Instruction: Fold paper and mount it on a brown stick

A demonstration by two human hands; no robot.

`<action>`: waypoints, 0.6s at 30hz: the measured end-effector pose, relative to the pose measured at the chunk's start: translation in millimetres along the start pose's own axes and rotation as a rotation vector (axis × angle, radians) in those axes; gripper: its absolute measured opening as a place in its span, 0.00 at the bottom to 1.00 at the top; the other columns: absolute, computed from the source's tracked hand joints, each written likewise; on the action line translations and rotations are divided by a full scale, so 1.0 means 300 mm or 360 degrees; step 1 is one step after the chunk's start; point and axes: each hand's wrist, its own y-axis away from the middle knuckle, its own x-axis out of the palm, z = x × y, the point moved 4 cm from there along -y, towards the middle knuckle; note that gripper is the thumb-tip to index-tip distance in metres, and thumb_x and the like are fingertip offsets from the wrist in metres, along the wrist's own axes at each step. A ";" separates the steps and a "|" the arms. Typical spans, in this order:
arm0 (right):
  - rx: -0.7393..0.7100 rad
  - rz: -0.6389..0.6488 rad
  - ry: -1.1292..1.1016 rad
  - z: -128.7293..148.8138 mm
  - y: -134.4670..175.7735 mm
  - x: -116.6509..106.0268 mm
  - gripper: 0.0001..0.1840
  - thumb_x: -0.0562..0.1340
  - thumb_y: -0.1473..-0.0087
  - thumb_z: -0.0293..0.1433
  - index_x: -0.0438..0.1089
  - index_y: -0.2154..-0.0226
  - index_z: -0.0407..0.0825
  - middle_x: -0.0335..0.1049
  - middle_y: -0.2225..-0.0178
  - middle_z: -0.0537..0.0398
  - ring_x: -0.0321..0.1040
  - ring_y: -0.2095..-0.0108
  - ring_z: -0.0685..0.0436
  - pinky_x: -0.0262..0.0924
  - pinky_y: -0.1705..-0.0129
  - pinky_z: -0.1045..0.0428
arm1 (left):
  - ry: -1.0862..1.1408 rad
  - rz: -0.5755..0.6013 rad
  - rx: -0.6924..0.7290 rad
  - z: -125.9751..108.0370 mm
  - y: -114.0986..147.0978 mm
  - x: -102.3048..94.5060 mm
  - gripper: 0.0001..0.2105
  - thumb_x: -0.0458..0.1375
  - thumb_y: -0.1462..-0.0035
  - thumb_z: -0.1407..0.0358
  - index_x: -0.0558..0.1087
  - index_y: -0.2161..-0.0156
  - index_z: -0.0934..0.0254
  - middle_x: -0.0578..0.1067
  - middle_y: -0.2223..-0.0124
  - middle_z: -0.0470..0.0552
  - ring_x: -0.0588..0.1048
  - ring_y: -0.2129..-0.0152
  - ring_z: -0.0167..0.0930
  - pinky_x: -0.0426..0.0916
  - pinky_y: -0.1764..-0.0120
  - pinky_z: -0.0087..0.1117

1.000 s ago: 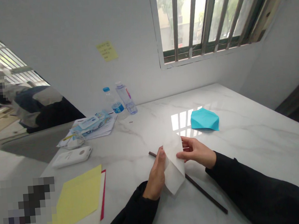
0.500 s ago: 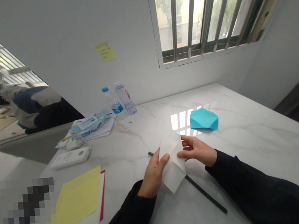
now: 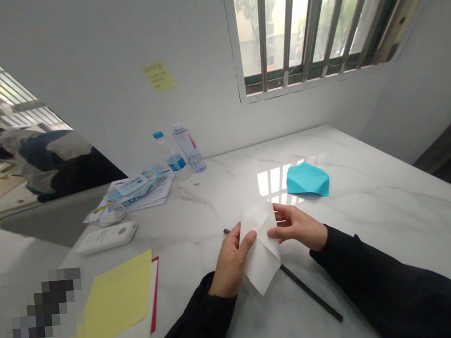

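A folded sheet of white paper (image 3: 261,267) is held up above the table between both hands, its lower corner pointing toward me. My left hand (image 3: 234,257) grips its left edge, thumb on the front and fingers behind. On the right edge, my right hand (image 3: 296,226) pinches the paper with the thumb in front; its fingertips are partly hidden behind the sheet. Beneath the paper a thin dark stick (image 3: 313,293) lies slantwise on the table, its middle covered from view. A folded turquoise paper piece (image 3: 308,179) rests beyond my right hand.
Yellow sheets (image 3: 120,297) lie stacked over white and red ones at the left. Behind them are a white power bank (image 3: 108,237), a cable, a wipes packet (image 3: 133,189) on papers, and two plastic bottles (image 3: 190,150) by the wall. The marble-patterned table (image 3: 399,197) extends rightward.
Almost nothing differs. The white paper's lower corner has shifted very slightly downward, while both hands keep nearly the same place and hold.
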 end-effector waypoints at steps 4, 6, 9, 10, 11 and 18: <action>0.0008 0.0004 -0.0005 -0.002 0.000 -0.001 0.32 0.72 0.58 0.32 0.69 0.48 0.48 0.77 0.59 0.51 0.71 0.68 0.49 0.68 0.71 0.55 | 0.0064 -0.0010 -0.0043 -0.009 0.003 0.006 0.28 0.68 0.44 0.56 0.71 0.42 0.67 0.82 0.53 0.58 0.81 0.63 0.38 0.72 0.62 0.31; 0.0011 0.0007 -0.0004 -0.004 0.000 -0.002 0.33 0.72 0.58 0.32 0.69 0.48 0.49 0.77 0.59 0.51 0.71 0.68 0.49 0.68 0.71 0.55 | 0.0071 -0.0022 -0.0055 -0.009 0.003 0.007 0.28 0.68 0.45 0.56 0.72 0.43 0.67 0.82 0.54 0.58 0.81 0.64 0.38 0.72 0.63 0.31; 0.0027 0.0001 -0.0014 -0.010 0.001 0.001 0.35 0.73 0.59 0.32 0.68 0.46 0.49 0.77 0.59 0.51 0.72 0.66 0.48 0.68 0.70 0.55 | 0.0059 -0.0063 -0.0055 -0.003 0.001 0.002 0.28 0.69 0.46 0.55 0.73 0.44 0.68 0.83 0.55 0.58 0.81 0.64 0.39 0.72 0.65 0.31; 0.0035 0.0000 -0.0027 -0.014 0.001 0.004 0.35 0.74 0.59 0.32 0.68 0.46 0.49 0.78 0.59 0.51 0.73 0.65 0.47 0.69 0.70 0.55 | 0.0058 -0.0077 -0.0055 0.001 0.000 0.000 0.27 0.69 0.46 0.55 0.73 0.44 0.68 0.83 0.55 0.58 0.81 0.64 0.39 0.72 0.66 0.31; 0.0044 0.0000 -0.0043 -0.020 0.001 0.008 0.35 0.74 0.58 0.33 0.68 0.46 0.50 0.78 0.59 0.51 0.74 0.64 0.46 0.69 0.69 0.55 | 0.0060 -0.0087 -0.0053 0.006 -0.002 -0.001 0.27 0.68 0.45 0.55 0.74 0.44 0.68 0.83 0.55 0.58 0.81 0.65 0.39 0.72 0.66 0.31; -0.0037 -0.0066 -0.0099 -0.065 -0.013 0.037 0.28 0.75 0.57 0.38 0.71 0.54 0.46 0.79 0.61 0.50 0.75 0.67 0.45 0.66 0.71 0.54 | -0.0055 -0.0191 0.0025 0.031 -0.013 -0.013 0.28 0.67 0.44 0.51 0.75 0.45 0.69 0.83 0.58 0.58 0.81 0.65 0.39 0.72 0.68 0.30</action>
